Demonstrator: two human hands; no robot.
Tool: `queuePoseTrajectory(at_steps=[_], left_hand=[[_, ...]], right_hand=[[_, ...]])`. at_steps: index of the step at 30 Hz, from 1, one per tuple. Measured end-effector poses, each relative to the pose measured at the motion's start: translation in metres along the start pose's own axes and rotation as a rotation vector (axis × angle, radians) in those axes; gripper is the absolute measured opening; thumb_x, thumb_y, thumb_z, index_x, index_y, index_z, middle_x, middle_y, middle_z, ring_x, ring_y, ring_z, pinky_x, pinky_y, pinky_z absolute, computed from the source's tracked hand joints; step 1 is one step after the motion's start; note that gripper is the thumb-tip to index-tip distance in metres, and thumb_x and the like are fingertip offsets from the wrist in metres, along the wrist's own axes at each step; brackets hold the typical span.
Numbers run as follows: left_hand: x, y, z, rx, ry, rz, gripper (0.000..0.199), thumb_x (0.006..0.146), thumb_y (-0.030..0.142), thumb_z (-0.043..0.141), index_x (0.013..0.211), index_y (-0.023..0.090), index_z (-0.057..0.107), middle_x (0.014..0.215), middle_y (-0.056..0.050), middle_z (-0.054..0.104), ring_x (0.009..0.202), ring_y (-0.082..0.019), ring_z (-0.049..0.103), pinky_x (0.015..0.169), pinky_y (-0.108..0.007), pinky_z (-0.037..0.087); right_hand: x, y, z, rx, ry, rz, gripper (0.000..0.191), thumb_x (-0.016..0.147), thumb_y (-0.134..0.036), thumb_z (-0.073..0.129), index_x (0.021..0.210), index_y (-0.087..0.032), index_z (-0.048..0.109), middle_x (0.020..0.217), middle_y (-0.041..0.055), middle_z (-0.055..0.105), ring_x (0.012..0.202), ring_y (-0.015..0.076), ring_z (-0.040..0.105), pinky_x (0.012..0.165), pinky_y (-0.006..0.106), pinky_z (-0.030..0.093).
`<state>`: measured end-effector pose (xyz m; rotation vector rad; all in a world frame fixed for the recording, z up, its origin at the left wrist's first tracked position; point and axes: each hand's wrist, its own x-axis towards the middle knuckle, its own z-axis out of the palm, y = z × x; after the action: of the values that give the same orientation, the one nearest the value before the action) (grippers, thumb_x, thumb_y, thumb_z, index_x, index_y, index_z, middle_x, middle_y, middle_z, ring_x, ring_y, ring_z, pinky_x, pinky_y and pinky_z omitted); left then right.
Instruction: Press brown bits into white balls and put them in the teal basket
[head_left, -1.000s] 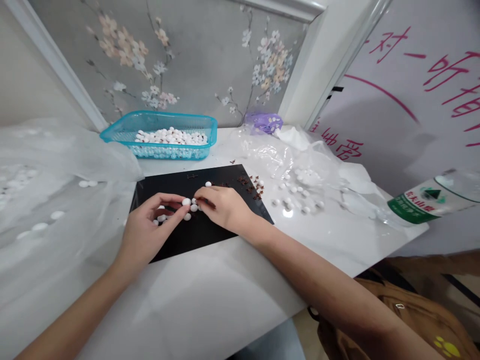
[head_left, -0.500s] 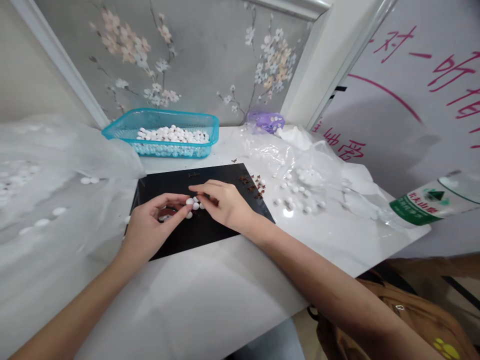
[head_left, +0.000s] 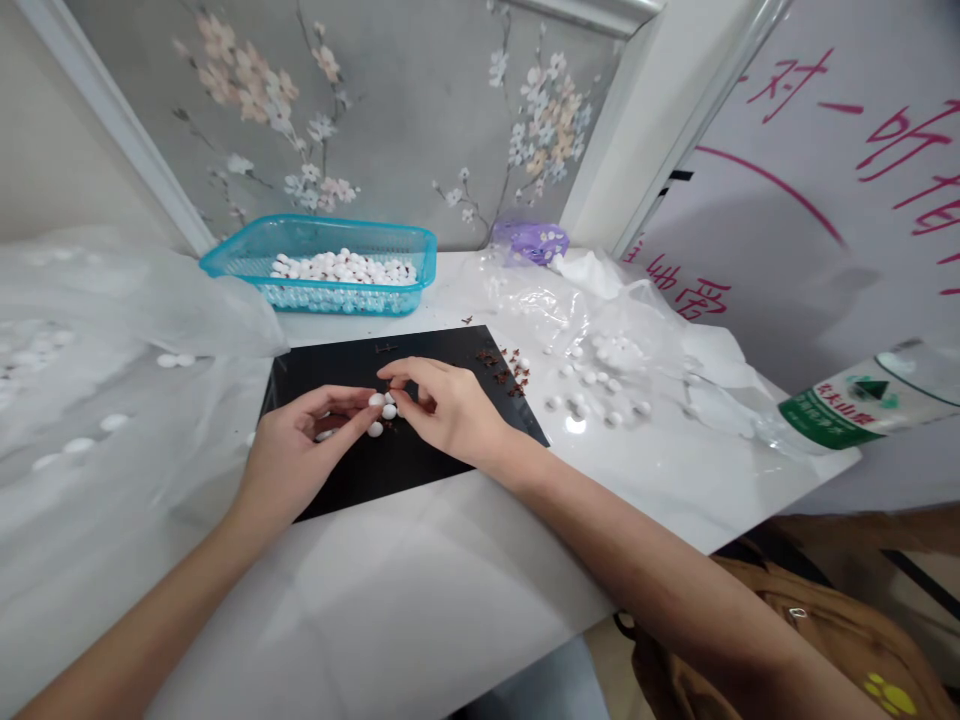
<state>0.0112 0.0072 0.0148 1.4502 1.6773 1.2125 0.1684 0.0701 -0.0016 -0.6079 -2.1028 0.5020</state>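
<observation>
Above a black mat (head_left: pixel 352 480), my left hand (head_left: pixel 289 455) pinches a small white ball (head_left: pixel 376 400) between thumb and fingers. My right hand (head_left: pixel 454 410) faces it, thumb and fingertips drawn together at the ball's right side. Whatever sits in that right pinch is too small to make out. Other white balls lie on the mat just under the fingertips, one loose ball (head_left: pixel 375 429) in front. Several small brown pieces (head_left: pixel 517 372) are scattered at the mat's right edge, and a dark piece (head_left: pixel 386 348) rests near its back edge.
A blue basket (head_left: pixel 420 296) of white balls stands at the back. Clear plastic bags with balls, a left bag (head_left: pixel 187 310) and a right bag (head_left: pixel 540 300), flank the mat. A purple packet (head_left: pixel 532 242) lies behind, a bottle (head_left: pixel 862 400) at right, a brown backpack (head_left: pixel 810 640) below.
My right fingers have curled in slightly, and the brown bit seen by the right palm no longer shows. My left hand still holds the white ball, almost unmoved.
</observation>
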Motion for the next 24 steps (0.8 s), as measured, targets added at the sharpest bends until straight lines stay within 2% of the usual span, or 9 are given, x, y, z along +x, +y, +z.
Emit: queuePoseTrajectory(at_steps=[5, 11, 19, 24], left_hand=[[0.0005, -0.0032, -0.0004, 0.003, 0.011, 0.009, 0.026, 0.067, 0.043, 0.07, 0.083, 0.023, 0.068, 0.078, -0.001, 0.071, 0.072, -0.016, 0.066, 0.071, -0.026, 0.054], [-0.0008, -0.0015, -0.0004, 0.016, 0.02, 0.007, 0.023, 0.067, 0.042, 0.071, 0.079, 0.023, 0.068, 0.074, 0.001, 0.07, 0.069, -0.014, 0.065, 0.069, -0.023, 0.054], [-0.0008, -0.0044, -0.0012, 0.044, 0.021, 0.011, 0.025, 0.066, 0.045, 0.07, 0.078, 0.022, 0.068, 0.073, -0.001, 0.071, 0.072, -0.018, 0.066, 0.072, -0.028, 0.055], [-0.0002, -0.004, -0.0019, 0.014, 0.025, -0.004, 0.024, 0.066, 0.044, 0.07, 0.078, 0.022, 0.068, 0.076, -0.001, 0.071, 0.073, -0.018, 0.066, 0.071, -0.028, 0.055]], right_hand=[[0.0, -0.0016, 0.0, -0.012, -0.019, 0.005, 0.017, 0.084, -0.012, 0.043, 0.096, -0.015, 0.055, 0.084, 0.001, 0.06, 0.059, 0.0069, 0.049, 0.058, 0.018, 0.04], [-0.0026, -0.0011, 0.0032, -0.03, -0.033, -0.077, 0.012, 0.086, -0.01, 0.04, 0.085, -0.017, 0.05, 0.079, 0.0003, 0.057, 0.065, 0.0081, 0.049, 0.06, 0.019, 0.038], [-0.0029, -0.0002, 0.0016, 0.02, -0.104, -0.074, 0.013, 0.086, -0.01, 0.037, 0.085, -0.018, 0.047, 0.081, 0.0006, 0.056, 0.072, 0.0097, 0.051, 0.065, 0.02, 0.041], [-0.0037, -0.0029, 0.0018, 0.039, -0.099, -0.063, 0.012, 0.08, -0.01, 0.043, 0.088, -0.019, 0.041, 0.091, 0.0032, 0.052, 0.075, 0.0107, 0.05, 0.065, 0.022, 0.044]])
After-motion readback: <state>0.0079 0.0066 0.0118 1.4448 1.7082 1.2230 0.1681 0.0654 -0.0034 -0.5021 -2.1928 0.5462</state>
